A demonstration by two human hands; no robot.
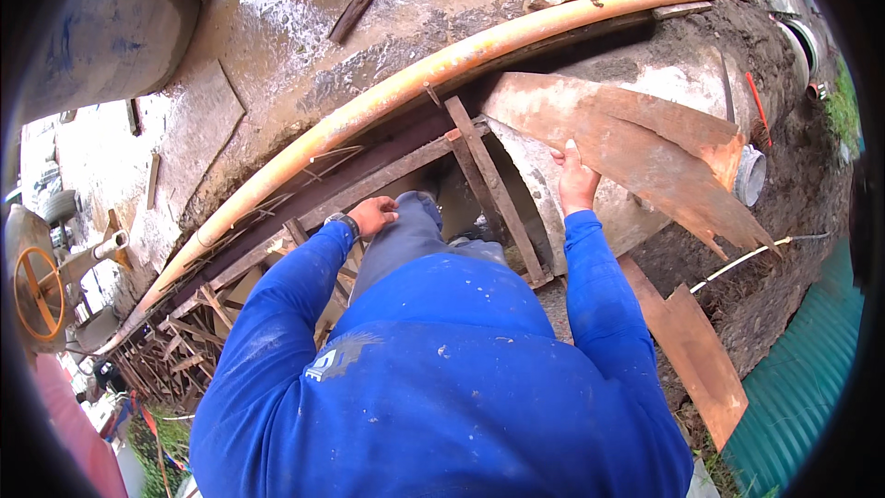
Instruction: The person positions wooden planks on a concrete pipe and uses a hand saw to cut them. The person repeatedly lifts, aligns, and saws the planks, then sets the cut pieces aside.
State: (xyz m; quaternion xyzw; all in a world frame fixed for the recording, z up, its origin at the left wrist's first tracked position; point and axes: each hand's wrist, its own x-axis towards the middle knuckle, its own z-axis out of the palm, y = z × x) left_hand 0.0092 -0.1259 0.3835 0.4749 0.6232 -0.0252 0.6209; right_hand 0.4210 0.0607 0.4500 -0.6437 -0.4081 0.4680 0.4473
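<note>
My right hand (578, 180) grips the near edge of a broken, weathered plywood sheet (636, 143), its thumb lying along the wood. That sheet slants over a pale, curved concrete surface and ends in splintered points on the right. My left hand (374, 215), with a watch at its wrist, rests at my grey trouser leg (401, 235). Its fingers are loosely bent and hold nothing that I can see. Between and ahead of my hands runs a timber frame (498, 189) with crossing battens over a dark opening. My legs go down beside it, and my feet are mostly hidden.
A long orange pipe (396, 88) curves across beyond the frame, with wet mud behind it. Another plywood piece (696, 360) lies at my right, near green corrugated sheeting (802, 378). Machinery with an orange wheel (39, 293) stands far left. Thin stakes (189, 350) crowd the lower left.
</note>
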